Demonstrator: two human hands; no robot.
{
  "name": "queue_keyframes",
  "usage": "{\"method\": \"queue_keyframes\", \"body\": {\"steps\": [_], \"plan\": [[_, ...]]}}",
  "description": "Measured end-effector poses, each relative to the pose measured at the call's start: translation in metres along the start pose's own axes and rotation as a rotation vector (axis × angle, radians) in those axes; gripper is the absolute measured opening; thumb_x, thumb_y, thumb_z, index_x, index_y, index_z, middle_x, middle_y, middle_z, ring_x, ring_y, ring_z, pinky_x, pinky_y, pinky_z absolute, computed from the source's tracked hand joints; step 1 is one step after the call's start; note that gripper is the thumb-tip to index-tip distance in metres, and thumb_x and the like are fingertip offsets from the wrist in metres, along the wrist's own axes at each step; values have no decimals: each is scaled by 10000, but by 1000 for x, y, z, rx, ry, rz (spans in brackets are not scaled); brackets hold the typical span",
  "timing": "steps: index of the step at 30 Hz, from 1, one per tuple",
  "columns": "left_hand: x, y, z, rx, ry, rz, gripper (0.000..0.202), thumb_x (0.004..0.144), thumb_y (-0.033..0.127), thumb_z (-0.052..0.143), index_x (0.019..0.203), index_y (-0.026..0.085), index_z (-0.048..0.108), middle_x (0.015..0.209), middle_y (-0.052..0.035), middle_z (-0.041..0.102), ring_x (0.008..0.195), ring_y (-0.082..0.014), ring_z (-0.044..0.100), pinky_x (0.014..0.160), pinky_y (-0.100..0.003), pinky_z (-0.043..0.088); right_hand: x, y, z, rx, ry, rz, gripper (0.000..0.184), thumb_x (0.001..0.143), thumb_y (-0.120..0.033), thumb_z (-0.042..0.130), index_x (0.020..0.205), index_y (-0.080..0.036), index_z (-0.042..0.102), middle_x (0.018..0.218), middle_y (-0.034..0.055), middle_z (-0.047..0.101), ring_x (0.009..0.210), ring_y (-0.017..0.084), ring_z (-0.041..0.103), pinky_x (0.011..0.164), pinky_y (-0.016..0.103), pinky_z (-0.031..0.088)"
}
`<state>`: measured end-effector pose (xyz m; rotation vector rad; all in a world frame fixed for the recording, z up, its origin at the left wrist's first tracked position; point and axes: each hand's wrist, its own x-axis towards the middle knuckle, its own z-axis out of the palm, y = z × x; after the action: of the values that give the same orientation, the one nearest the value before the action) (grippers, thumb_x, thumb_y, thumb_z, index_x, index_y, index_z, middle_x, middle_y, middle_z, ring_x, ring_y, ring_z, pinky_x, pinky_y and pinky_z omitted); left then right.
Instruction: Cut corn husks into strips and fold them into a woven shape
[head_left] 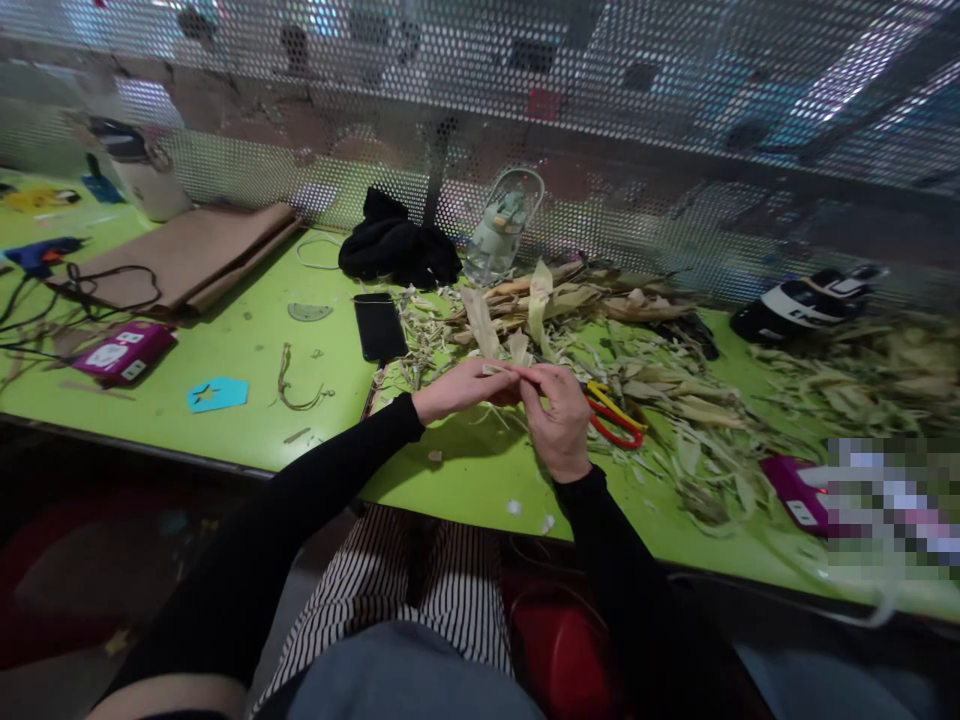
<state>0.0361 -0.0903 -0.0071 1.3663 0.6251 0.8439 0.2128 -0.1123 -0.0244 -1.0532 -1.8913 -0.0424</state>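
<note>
My left hand [461,388] and my right hand [559,420] meet just above the table's near side, fingertips pinched together on pale strips of dried corn husk [519,348]. Broad husk pieces [540,300] stand up behind the fingers. Thin ends hang below the hands. Part of what I hold is hidden by my fingers. Close beside my right hand lie scissors [619,432] with red and yellow handles. A black phone [380,325] rests beyond my left hand, among husk scraps.
A heap of husks [637,300] spreads behind and to the right. A clear bottle [495,240], black cloth [397,245] and black bottle [799,305] stand along the perforated screen [600,130]. Leftward are brown paper [195,250], a glue gun [45,255], a purple power strip [124,355] and a protractor [310,312].
</note>
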Motion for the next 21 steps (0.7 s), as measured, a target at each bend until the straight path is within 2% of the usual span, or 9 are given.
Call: {"method": "queue_keyframes", "body": {"steps": [3, 5, 9, 13, 17, 19, 21], "plan": [[1, -1, 0, -61, 15, -53, 317, 928, 408, 645, 954, 95, 693, 922, -89, 740, 876, -143, 707, 950, -369, 555, -1, 1, 1, 131, 13, 156, 211, 945, -382, 617, 1058, -222, 696, 977, 69, 717, 849, 209, 674, 751, 370, 579], [2, 1, 0, -51, 36, -87, 276, 936, 369, 643, 939, 97, 689, 925, -90, 746, 878, -142, 721, 962, -371, 558, 0, 2, 1, 186, 16, 233, 281, 959, -427, 589, 1124, -220, 683, 1025, 76, 721, 874, 209, 678, 777, 377, 583], [0, 4, 2, 29, 31, -153, 216, 982, 264, 558, 986, 90, 687, 934, -104, 762, 849, -132, 740, 940, -353, 572, 3, 8, -1, 165, 2, 219, 355, 992, -479, 514, 1110, -218, 724, 1071, 99, 717, 993, 240, 672, 893, 429, 560], [1, 1, 2, 276, 29, -137, 252, 981, 303, 542, 957, 104, 695, 925, -97, 772, 824, -145, 745, 886, -326, 587, 4, 8, -5, 103, -25, 163, 387, 967, -524, 548, 1076, -220, 759, 1062, 113, 706, 1023, 265, 661, 889, 443, 556], [4, -5, 4, 463, 19, -127, 270, 979, 314, 522, 879, 113, 673, 875, -90, 773, 793, -160, 744, 828, -293, 592, 4, -1, -8, 115, -55, 111, 332, 1000, -454, 519, 1109, -257, 764, 1109, 92, 740, 1073, 253, 669, 969, 445, 527], [4, -5, 5, 455, 8, -146, 263, 984, 312, 515, 919, 110, 669, 898, -100, 774, 805, -164, 749, 831, -297, 594, 4, -4, -7, 197, -74, 156, 312, 1001, -445, 525, 1100, -260, 756, 1098, 76, 760, 1025, 235, 690, 935, 416, 544], [4, -3, 6, 407, -8, -165, 244, 988, 276, 497, 954, 106, 668, 924, -105, 771, 824, -155, 752, 844, -293, 594, 3, -6, -6, 309, -111, 251, 319, 1001, -472, 515, 1084, -262, 740, 1026, 57, 773, 834, 195, 691, 796, 366, 571]]}}
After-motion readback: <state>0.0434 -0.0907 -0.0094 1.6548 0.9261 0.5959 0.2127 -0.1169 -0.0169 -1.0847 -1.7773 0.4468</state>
